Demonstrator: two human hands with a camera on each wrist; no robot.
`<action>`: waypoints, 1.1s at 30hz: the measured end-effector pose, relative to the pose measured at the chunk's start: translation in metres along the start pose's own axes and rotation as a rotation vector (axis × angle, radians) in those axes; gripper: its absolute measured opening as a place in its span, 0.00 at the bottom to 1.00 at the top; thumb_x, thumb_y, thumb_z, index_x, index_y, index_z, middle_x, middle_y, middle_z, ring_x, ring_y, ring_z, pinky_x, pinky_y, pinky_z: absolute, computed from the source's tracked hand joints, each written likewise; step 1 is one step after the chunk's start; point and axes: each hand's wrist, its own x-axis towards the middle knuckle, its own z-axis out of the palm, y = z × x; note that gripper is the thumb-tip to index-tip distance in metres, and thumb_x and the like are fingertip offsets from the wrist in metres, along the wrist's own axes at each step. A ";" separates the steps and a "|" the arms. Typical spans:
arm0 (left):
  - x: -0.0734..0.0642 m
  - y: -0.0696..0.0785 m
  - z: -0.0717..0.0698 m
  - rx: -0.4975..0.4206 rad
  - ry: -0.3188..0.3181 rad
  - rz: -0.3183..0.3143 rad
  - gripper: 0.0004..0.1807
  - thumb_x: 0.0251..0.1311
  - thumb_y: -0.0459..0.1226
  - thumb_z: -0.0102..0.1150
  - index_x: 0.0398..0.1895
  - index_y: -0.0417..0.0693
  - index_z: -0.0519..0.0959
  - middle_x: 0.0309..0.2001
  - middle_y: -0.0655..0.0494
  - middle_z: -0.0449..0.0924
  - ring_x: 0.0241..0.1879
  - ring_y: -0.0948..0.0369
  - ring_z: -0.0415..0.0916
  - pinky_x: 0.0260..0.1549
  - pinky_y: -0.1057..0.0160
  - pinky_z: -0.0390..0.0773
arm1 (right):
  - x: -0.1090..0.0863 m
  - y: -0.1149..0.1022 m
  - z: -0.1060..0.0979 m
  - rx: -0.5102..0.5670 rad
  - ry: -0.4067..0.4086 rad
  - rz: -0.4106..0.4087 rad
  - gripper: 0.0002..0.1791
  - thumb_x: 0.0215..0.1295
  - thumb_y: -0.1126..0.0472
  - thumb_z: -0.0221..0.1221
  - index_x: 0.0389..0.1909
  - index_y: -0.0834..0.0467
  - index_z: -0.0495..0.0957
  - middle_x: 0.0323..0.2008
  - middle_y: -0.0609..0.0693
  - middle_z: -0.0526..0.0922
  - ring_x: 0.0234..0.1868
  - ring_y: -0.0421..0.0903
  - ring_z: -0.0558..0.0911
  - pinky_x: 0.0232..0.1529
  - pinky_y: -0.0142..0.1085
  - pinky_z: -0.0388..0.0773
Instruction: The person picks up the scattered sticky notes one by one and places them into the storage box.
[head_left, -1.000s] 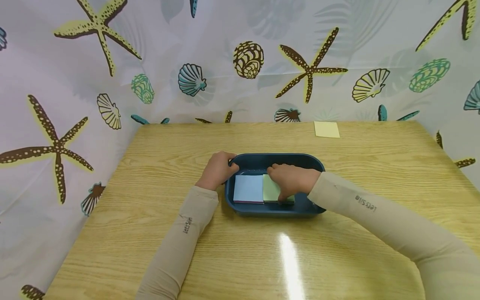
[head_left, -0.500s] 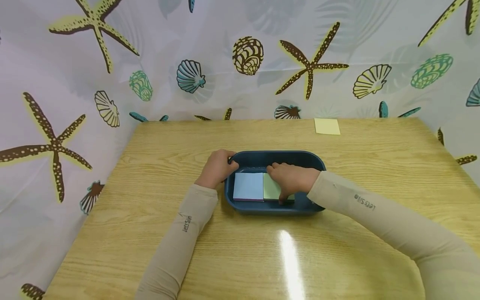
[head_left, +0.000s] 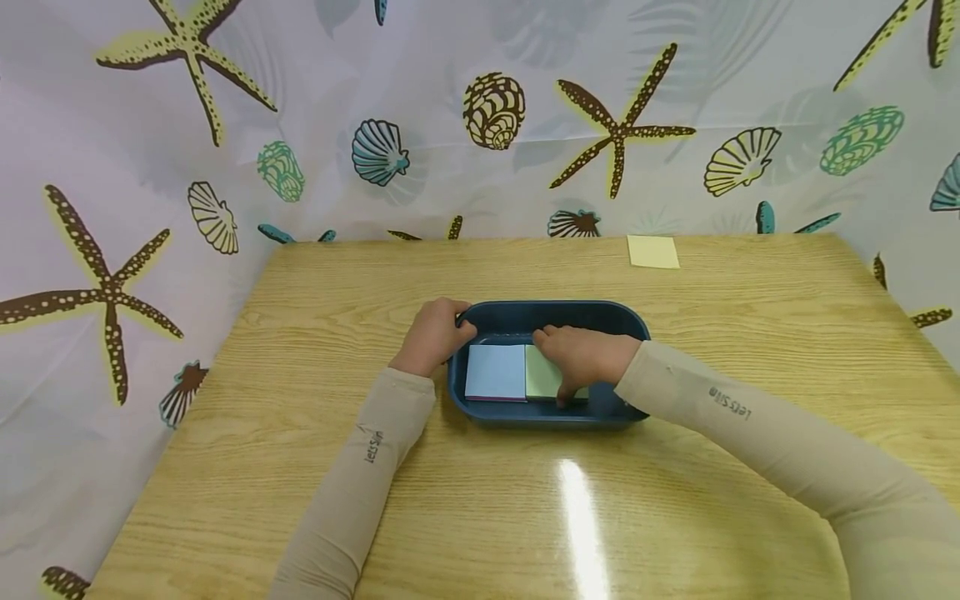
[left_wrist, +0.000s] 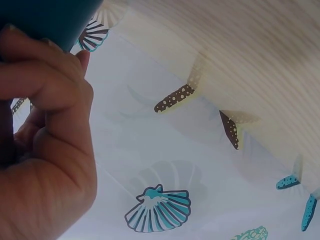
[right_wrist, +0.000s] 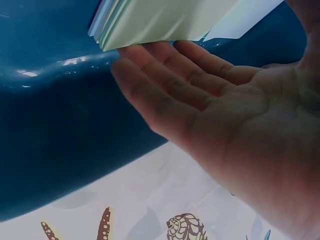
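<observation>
A dark blue oval-ended bin [head_left: 577, 423] sits on the wooden table. Its left end is gripped by my left hand [head_left: 435, 337], thumb over the rim; the left wrist view shows the curled fingers of that hand against the bin [left_wrist: 45, 20]. Inside lie two square stacks of sticky notes side by side, a light blue one [head_left: 496, 372] and a pale green one [head_left: 542, 377]. My right hand [head_left: 588, 358] spans the green stack, fingers at its far edge and thumb at its near edge. In the right wrist view, fingertips touch the edge of the green stack [right_wrist: 165, 22].
A single pale yellow sticky note [head_left: 652, 252] lies near the back edge of the table [head_left: 337, 283]. Behind and at the sides hangs a white curtain [head_left: 450, 183] printed with shells and starfish. Glare from a light streaks the table in front of the bin.
The head view has shifted slightly, so the whole scene sits a little higher in the frame. Both hands keep their places at the bin and the green stack.
</observation>
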 end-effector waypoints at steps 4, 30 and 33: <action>0.001 -0.001 0.001 0.010 0.000 -0.009 0.21 0.60 0.29 0.52 0.59 0.39 0.77 0.44 0.45 0.79 0.13 0.63 0.66 0.16 0.70 0.68 | -0.004 -0.001 -0.002 -0.014 0.003 -0.001 0.48 0.46 0.51 0.75 0.63 0.70 0.63 0.52 0.61 0.73 0.48 0.54 0.73 0.52 0.44 0.74; 0.001 -0.001 -0.001 0.000 -0.010 -0.041 0.22 0.62 0.30 0.53 0.61 0.39 0.75 0.42 0.46 0.78 0.12 0.64 0.59 0.15 0.70 0.63 | 0.006 0.169 -0.048 0.331 0.420 0.578 0.35 0.69 0.45 0.48 0.36 0.80 0.73 0.47 0.82 0.67 0.52 0.78 0.64 0.57 0.65 0.60; 0.000 -0.001 -0.001 0.000 -0.008 -0.031 0.20 0.61 0.30 0.53 0.57 0.40 0.78 0.36 0.47 0.77 0.12 0.64 0.59 0.16 0.70 0.63 | 0.014 0.187 -0.039 0.319 0.364 0.674 0.40 0.68 0.42 0.48 0.48 0.82 0.70 0.51 0.82 0.66 0.55 0.77 0.62 0.57 0.64 0.61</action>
